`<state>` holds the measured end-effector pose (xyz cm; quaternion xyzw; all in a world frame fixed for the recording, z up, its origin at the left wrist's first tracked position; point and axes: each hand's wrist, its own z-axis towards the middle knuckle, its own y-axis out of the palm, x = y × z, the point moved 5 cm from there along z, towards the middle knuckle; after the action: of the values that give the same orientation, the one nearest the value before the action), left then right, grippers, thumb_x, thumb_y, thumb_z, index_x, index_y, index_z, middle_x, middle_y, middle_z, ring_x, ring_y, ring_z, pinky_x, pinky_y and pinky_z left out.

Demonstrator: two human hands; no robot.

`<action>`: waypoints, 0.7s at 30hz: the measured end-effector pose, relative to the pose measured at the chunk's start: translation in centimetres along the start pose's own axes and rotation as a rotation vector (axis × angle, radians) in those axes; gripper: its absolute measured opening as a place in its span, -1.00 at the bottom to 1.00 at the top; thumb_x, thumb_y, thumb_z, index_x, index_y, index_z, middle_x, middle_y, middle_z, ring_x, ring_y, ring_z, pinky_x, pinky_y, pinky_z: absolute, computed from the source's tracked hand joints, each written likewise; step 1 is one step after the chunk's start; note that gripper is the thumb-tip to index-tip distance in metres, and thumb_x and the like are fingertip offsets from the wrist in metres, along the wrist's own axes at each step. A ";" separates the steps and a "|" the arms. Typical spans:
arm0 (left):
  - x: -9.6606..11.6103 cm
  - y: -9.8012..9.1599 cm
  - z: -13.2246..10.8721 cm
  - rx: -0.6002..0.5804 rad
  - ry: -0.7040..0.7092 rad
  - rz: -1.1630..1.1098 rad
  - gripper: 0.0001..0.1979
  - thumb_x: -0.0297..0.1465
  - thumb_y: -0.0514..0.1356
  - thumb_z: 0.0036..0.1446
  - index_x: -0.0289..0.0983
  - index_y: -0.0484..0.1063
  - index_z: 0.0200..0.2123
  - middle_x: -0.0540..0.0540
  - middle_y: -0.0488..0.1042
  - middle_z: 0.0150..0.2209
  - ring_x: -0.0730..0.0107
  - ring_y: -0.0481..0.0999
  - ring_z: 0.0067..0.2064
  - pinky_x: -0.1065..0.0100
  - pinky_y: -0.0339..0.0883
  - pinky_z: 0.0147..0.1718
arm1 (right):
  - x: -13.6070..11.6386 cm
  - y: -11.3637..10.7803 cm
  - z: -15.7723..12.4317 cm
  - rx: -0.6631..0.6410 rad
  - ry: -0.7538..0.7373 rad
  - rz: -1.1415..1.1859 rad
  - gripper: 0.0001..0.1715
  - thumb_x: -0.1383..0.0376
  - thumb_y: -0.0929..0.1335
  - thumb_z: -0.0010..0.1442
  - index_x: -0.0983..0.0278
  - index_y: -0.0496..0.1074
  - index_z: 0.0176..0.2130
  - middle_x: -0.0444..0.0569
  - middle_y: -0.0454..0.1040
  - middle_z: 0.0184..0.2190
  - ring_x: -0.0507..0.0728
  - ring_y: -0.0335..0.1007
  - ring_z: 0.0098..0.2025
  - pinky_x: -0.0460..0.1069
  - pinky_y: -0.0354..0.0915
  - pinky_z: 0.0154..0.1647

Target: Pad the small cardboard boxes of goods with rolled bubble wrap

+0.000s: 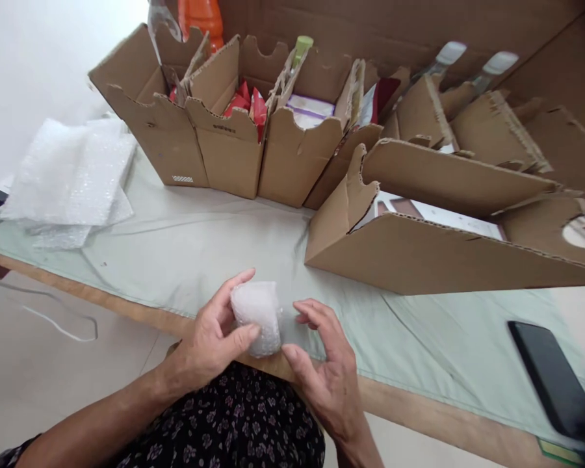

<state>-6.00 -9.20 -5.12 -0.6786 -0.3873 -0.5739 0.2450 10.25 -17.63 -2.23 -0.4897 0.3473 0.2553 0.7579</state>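
A small bundle wrapped in bubble wrap is held just above the table's near edge. My left hand grips it from the left, thumb under and fingers over the top. My right hand is at its right side, fingers curled, with thumb and fingertips touching the wrap. What is inside the wrap is hidden.
A pale green cloth covers the table. A stack of bubble wrap sheets lies at far left. Open cardboard boxes with packets and bottles line the back; a long cardboard tray sits at right. A black phone lies near the right edge.
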 end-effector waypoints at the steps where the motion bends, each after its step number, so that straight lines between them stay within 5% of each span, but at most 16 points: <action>1: 0.2 0.4 -0.3 -0.025 0.018 0.082 -0.24 -0.32 0.28 0.26 -0.14 0.08 0.45 -0.21 0.55 0.12 0.15 0.62 0.03 0.19 0.55 0.03 | -0.1 -0.6 0.3 -0.034 0.004 0.038 -0.39 -0.09 0.33 0.38 0.21 0.37 0.23 0.12 0.47 0.11 0.18 0.50 -0.03 0.06 0.46 -0.04; 3: 0.2 1.1 -1.0 -0.027 0.053 0.239 -0.21 -0.37 0.30 0.21 -0.11 0.09 0.45 -0.21 0.54 0.14 0.12 0.60 0.05 0.15 0.51 0.07 | -0.7 -1.5 0.9 -0.106 0.018 0.108 -0.30 -0.10 0.40 0.31 0.21 0.35 0.26 0.08 0.51 0.06 0.14 0.51 -0.10 0.01 0.47 -0.07; 6: -0.4 2.1 -1.5 -0.030 0.030 0.282 -0.16 -0.39 0.29 0.18 -0.11 0.04 0.46 -0.19 0.52 0.13 0.14 0.57 0.06 0.16 0.46 0.12 | -1.6 -2.8 1.4 -0.099 0.038 0.181 -0.74 0.19 0.46 0.26 0.15 0.48 -0.05 -0.15 0.55 -0.26 0.05 0.46 -0.26 -0.10 0.43 -0.17; 9: -0.5 3.4 -1.2 -0.217 -0.047 0.180 -0.25 -0.42 0.24 0.13 -0.17 0.19 0.40 -0.14 0.56 0.04 0.23 0.60 -0.05 0.29 0.50 -0.02 | -1.6 -4.0 1.2 -0.024 0.057 0.217 -0.91 0.34 0.40 0.24 0.15 0.44 -0.21 -0.20 0.51 -0.35 0.02 0.41 -0.34 -0.13 0.39 -0.28; 12: 0.8 4.3 -0.4 -0.353 -0.042 0.269 -0.50 -0.45 0.18 0.07 -0.20 0.53 0.11 -0.04 0.62 -0.18 0.29 0.57 -0.20 0.39 0.47 -0.19 | -1.0 -5.3 0.5 -0.069 0.064 0.137 -0.80 0.35 0.41 0.20 0.14 0.45 -0.14 -0.13 0.56 -0.22 0.07 0.49 -0.23 -0.09 0.45 -0.17; 16: 2.3 4.9 0.5 -0.428 0.021 0.413 -0.52 -0.53 0.15 0.02 -0.11 0.60 -0.01 0.01 0.65 -0.14 0.26 0.58 -0.12 0.37 0.43 -0.08 | -0.7 -7.5 -0.4 -0.197 0.018 -0.084 -0.23 0.33 0.49 0.14 0.04 0.34 0.29 -0.07 0.61 0.00 0.15 0.58 -0.04 -0.02 0.51 0.02; 19: 1.9 5.1 1.3 -0.525 0.031 0.286 -0.38 -0.50 0.27 -0.02 -0.04 0.51 0.16 -0.01 0.62 -0.01 0.21 0.59 -0.05 0.33 0.44 -0.03 | -1.8 -10.9 0.0 -0.226 -0.080 -0.195 -0.33 0.27 0.49 0.19 -0.07 0.42 0.25 -0.11 0.64 0.01 0.20 0.61 0.01 0.01 0.54 0.03; 21: 1.5 4.6 2.3 -0.498 0.062 0.107 -0.24 -0.40 0.34 0.01 -0.02 0.33 0.32 -0.05 0.59 0.02 0.22 0.60 -0.06 0.30 0.45 -0.02 | -2.9 -15.0 1.3 -0.063 -0.085 -0.217 -0.50 0.18 0.48 0.23 -0.12 0.52 0.15 -0.12 0.67 -0.08 0.22 0.65 -0.12 0.02 0.60 -0.14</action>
<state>-0.92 -9.72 -3.70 -0.7197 -0.1899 -0.6583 0.1119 19.71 -22.43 8.93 -0.5366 0.2517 0.2032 0.7794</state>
